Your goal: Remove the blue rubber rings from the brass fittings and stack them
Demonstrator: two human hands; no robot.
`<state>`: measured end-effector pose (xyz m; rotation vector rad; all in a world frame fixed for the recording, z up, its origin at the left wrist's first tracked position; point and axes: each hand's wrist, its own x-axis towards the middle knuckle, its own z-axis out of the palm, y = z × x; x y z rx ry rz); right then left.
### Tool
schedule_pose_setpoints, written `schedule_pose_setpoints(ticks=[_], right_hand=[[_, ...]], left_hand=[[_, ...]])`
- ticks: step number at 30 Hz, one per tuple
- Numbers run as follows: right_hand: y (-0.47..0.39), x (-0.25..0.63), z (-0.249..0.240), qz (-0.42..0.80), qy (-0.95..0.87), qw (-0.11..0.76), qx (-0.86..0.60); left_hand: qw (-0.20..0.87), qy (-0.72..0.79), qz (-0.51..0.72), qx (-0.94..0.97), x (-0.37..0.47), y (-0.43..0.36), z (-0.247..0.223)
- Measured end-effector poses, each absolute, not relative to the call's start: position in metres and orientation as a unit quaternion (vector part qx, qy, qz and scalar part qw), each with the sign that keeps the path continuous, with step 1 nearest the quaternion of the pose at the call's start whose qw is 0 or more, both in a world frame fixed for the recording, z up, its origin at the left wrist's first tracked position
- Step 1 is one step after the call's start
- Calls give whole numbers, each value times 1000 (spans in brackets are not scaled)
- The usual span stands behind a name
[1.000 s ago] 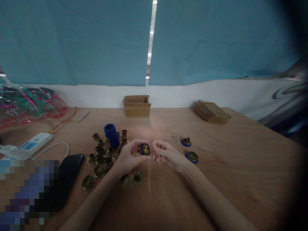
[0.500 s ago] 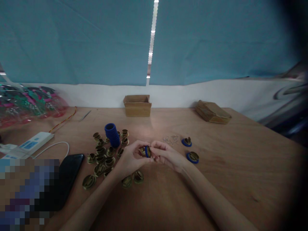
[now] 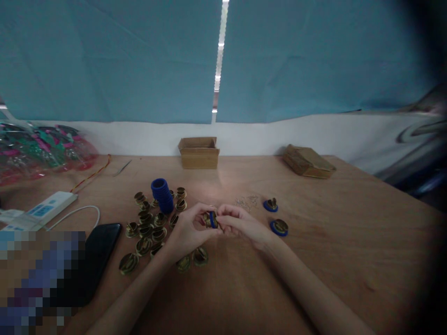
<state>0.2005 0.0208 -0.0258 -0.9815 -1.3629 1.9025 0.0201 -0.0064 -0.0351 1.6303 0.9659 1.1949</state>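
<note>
Held between thumb and fingers of my left hand (image 3: 190, 229) is a round brass fitting (image 3: 206, 220) with a blue ring (image 3: 213, 219) around it. My right hand (image 3: 240, 224) is pinched closed against the fitting's right side; whatever its fingertips grip is hidden. Left of the hands, several loose brass fittings (image 3: 145, 230) lie around a leaning stack of blue rings (image 3: 162, 195). Past my right hand, two brass fittings with blue rings (image 3: 270, 204) rest on the table. A small scatter of thin, shiny metal pieces (image 3: 247, 202) lies just beyond my right fingers.
An open cardboard box (image 3: 199, 156) stands at the back, with another brown box (image 3: 309, 161) to its right. At left are a black phone (image 3: 104, 242), a white power strip (image 3: 52, 204), a white cable, tweezers (image 3: 122, 168) and plastic-wrapped items (image 3: 45, 149).
The fitting has turned slightly in my fingers, showing more of the blue ring's edge. Both hands stay in nearly the same place.
</note>
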Motion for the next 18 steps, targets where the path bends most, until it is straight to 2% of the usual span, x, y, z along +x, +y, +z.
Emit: schedule_pose_setpoints(ticks=[11,18], right_hand=[[16,190,-24,629,-584,377,-348],[13,189,-20,601,-617,375,-343]], left_hand=[[399,356,514,671,19,-7,-33],[388,361,509,678,15,-7,-34]])
